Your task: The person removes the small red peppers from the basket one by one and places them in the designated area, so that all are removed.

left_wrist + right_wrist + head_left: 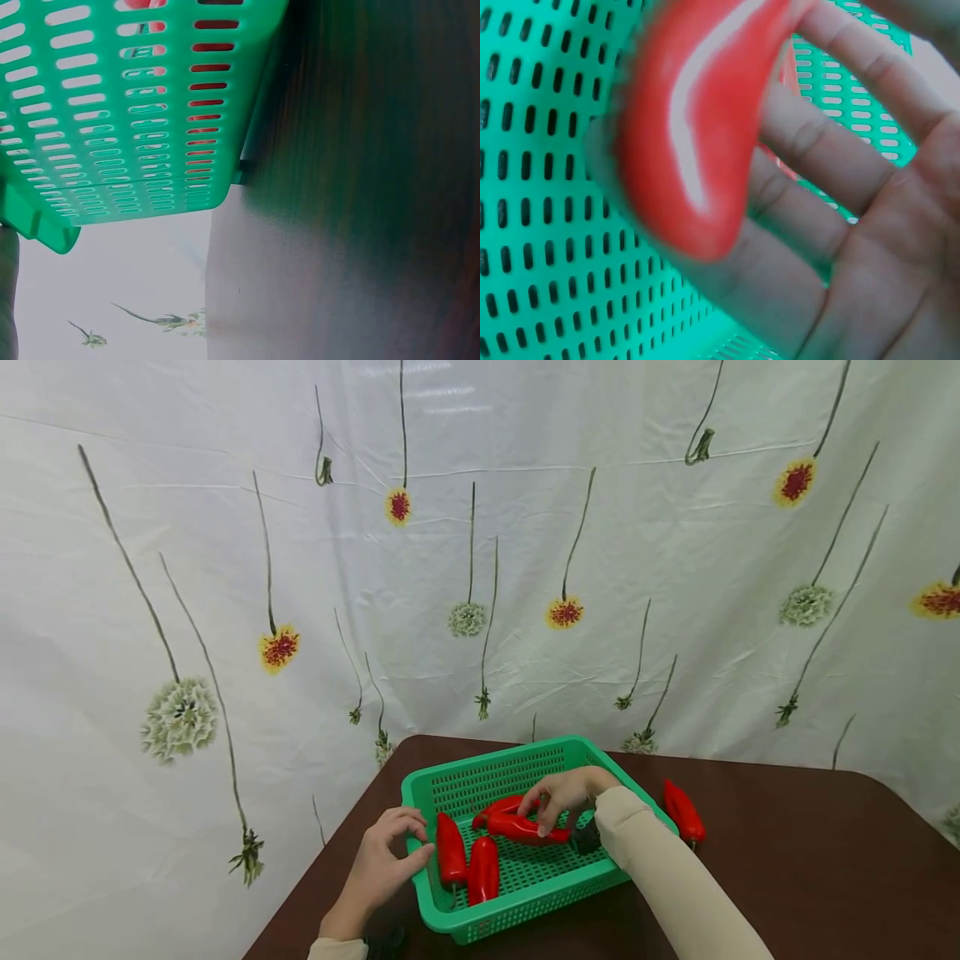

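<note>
A green plastic basket (536, 889) with slotted walls stands on the table. At its left rim my left hand (382, 860) holds on with bent fingers and thumb; the left wrist view shows mostly the basket's outer wall (112, 150). Reaching inside, my right hand (567, 793) grips a long red pepper (517, 829) between thumb and fingers. That glossy pepper (697, 135) lies across the fingers in the right wrist view. Another red pepper (504, 805) lies just behind it, partly hidden. Two more lie at the basket's left side, one pepper (451, 852) beside a second pepper (483, 870).
One red pepper (682, 812) lies outside the basket, against or close to its right side. The dark brown table (795, 852) extends to the right. Behind it hangs a pale curtain (480, 568) printed with flowers.
</note>
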`<state>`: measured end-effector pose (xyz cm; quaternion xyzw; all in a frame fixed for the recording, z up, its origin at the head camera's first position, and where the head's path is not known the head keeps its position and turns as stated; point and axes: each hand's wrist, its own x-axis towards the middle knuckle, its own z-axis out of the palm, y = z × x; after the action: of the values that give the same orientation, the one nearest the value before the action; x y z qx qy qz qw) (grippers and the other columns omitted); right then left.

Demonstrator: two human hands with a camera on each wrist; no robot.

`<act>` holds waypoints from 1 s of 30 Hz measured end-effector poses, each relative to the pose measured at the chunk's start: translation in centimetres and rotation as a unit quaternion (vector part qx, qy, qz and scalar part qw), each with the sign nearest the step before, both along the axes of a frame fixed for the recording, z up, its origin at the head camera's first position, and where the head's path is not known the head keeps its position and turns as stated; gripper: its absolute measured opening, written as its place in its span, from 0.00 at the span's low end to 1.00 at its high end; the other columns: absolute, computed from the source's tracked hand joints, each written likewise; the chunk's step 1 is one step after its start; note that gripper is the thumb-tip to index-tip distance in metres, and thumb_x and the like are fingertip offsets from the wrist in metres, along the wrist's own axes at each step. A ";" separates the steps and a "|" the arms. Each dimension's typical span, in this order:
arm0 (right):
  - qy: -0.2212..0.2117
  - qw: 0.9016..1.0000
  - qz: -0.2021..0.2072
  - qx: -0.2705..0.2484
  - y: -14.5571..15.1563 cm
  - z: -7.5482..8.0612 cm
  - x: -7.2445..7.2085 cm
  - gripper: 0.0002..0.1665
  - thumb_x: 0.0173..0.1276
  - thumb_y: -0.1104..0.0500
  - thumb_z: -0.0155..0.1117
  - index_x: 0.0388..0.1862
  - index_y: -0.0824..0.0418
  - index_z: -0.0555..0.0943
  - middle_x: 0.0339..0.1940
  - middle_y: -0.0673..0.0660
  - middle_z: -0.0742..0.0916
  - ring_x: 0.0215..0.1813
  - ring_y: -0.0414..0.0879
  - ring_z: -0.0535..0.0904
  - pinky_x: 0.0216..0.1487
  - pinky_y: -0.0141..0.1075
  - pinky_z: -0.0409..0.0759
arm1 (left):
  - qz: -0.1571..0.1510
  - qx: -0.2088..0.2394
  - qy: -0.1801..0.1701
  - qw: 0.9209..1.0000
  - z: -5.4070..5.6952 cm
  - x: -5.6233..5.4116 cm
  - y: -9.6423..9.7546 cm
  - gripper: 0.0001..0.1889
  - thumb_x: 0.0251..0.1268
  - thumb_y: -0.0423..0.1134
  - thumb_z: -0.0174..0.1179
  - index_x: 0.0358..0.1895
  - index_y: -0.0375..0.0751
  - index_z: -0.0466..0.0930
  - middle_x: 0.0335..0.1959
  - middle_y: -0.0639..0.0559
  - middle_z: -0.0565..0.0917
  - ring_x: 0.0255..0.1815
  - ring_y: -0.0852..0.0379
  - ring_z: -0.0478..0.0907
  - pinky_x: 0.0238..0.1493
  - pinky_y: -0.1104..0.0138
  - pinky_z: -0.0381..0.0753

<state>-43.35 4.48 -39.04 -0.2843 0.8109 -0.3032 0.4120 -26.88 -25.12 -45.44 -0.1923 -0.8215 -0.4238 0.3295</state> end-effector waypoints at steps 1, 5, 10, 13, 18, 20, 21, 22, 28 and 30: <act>-0.001 1.000 -0.003 -0.007 0.0 0.0 0.0 0.25 0.65 0.64 0.70 0.61 0.54 0.80 0.42 0.54 0.88 0.40 0.44 0.82 0.37 0.39 0.85 | 0.001 0.000 -0.001 1.000 0.0 0.0 0.0 0.16 0.52 0.26 0.71 0.29 0.55 0.80 0.43 0.57 0.84 0.49 0.60 0.77 0.48 0.63 0.81; 0.002 1.000 -0.007 -0.027 -0.2 0.2 0.2 0.26 0.64 0.63 0.70 0.62 0.55 0.80 0.44 0.54 0.88 0.44 0.45 0.82 0.42 0.41 0.85 | 0.004 0.000 -0.005 1.000 0.0 0.0 0.0 0.16 0.52 0.26 0.71 0.28 0.55 0.80 0.43 0.58 0.84 0.48 0.60 0.77 0.47 0.63 0.81; 0.020 0.999 -0.012 -0.042 -0.3 0.8 0.5 0.28 0.65 0.64 0.69 0.65 0.56 0.79 0.49 0.54 0.87 0.48 0.46 0.83 0.44 0.43 0.86 | 0.004 -0.001 -0.006 1.000 -0.1 0.0 0.0 0.15 0.54 0.28 0.72 0.28 0.56 0.79 0.43 0.58 0.84 0.48 0.61 0.77 0.48 0.63 0.82; 0.032 0.998 -0.018 -0.057 -0.3 1.4 0.7 0.28 0.66 0.64 0.69 0.66 0.57 0.78 0.50 0.55 0.87 0.48 0.47 0.85 0.43 0.44 0.87 | 0.003 -0.002 -0.004 1.000 -0.1 0.0 -0.1 0.15 0.54 0.29 0.72 0.29 0.57 0.79 0.43 0.58 0.84 0.48 0.61 0.77 0.48 0.61 0.82; 0.059 0.993 -0.042 -0.089 -0.4 2.2 1.3 0.28 0.66 0.63 0.69 0.66 0.58 0.78 0.49 0.57 0.89 0.45 0.48 0.86 0.42 0.45 0.87 | 0.004 -0.003 -0.005 1.000 0.0 0.0 0.0 0.16 0.54 0.29 0.72 0.29 0.58 0.79 0.43 0.59 0.84 0.48 0.60 0.78 0.49 0.61 0.82; 0.075 0.990 -0.055 -0.103 -0.4 2.5 1.5 0.28 0.66 0.62 0.70 0.66 0.58 0.78 0.50 0.58 0.88 0.45 0.48 0.86 0.41 0.45 0.87 | 0.005 -0.003 -0.008 1.000 0.0 0.0 0.0 0.15 0.54 0.29 0.72 0.29 0.57 0.79 0.43 0.59 0.84 0.48 0.59 0.78 0.49 0.62 0.81; 0.082 0.989 -0.061 -0.110 -0.5 2.7 1.6 0.29 0.65 0.62 0.70 0.66 0.59 0.78 0.50 0.58 0.88 0.45 0.48 0.86 0.41 0.45 0.86 | 0.005 -0.001 -0.010 1.000 0.0 0.0 0.0 0.15 0.54 0.29 0.72 0.29 0.57 0.79 0.43 0.59 0.84 0.48 0.59 0.78 0.49 0.62 0.81; 0.086 0.987 -0.067 -0.118 -0.5 2.9 1.7 0.29 0.65 0.61 0.70 0.66 0.59 0.78 0.52 0.58 0.87 0.46 0.48 0.86 0.42 0.45 0.86 | 0.006 0.000 -0.012 1.000 0.0 0.0 0.0 0.15 0.53 0.29 0.72 0.28 0.57 0.79 0.43 0.59 0.84 0.48 0.59 0.78 0.49 0.62 0.81; 0.108 0.981 -0.089 -0.137 -0.6 4.1 2.4 0.30 0.66 0.58 0.70 0.67 0.57 0.77 0.58 0.60 0.84 0.51 0.49 0.84 0.47 0.47 0.85 | 0.009 0.005 -0.014 1.000 0.0 -0.1 -0.1 0.17 0.52 0.26 0.71 0.28 0.58 0.80 0.42 0.60 0.84 0.48 0.60 0.78 0.49 0.63 0.82; 0.106 0.979 -0.093 -0.146 -0.6 4.3 2.6 0.30 0.67 0.58 0.69 0.68 0.57 0.76 0.60 0.61 0.84 0.53 0.49 0.84 0.48 0.48 0.85 | 0.008 0.003 -0.010 1.000 0.0 -0.1 -0.1 0.18 0.52 0.25 0.71 0.28 0.58 0.80 0.42 0.59 0.84 0.48 0.60 0.77 0.49 0.63 0.82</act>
<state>-40.78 3.85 -34.71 -0.2948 0.8201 -0.4232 0.2478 -26.96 -25.25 -45.47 -0.1805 -0.8248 -0.4261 0.3250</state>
